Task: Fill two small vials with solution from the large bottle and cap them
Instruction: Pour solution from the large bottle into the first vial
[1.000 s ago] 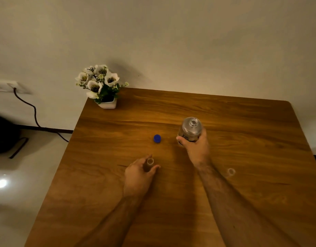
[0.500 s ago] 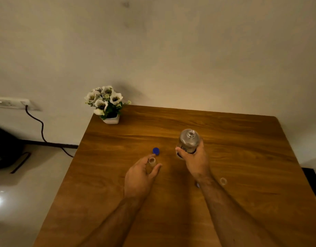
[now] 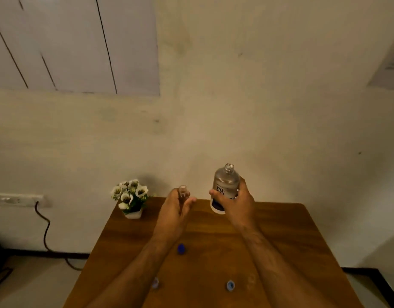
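My right hand (image 3: 234, 202) grips the large clear bottle (image 3: 225, 185), uncapped and upright, raised above the wooden table (image 3: 291, 230). To its left my left hand (image 3: 177, 205) pinches a small clear vial (image 3: 183, 192) at about the same height, mouth up. Below them a blue bottle cap (image 3: 181, 249) lies on the table between my forearms. Two small pale-blue caps lie nearer me, one (image 3: 230, 285) between my arms and one (image 3: 155, 282) beside my left forearm. A second clear vial (image 3: 250, 281) stands faintly visible close to my right forearm.
A small white pot of white flowers (image 3: 131, 200) sits at the table's far left corner, against the wall. A wall socket (image 3: 16, 200) with a black cable (image 3: 45, 230) is to the left, beyond the table edge.
Both hands have lifted off the table, raising the bottle and the vial. The camera has tilted up, so the table sits lower in view and more wall shows.
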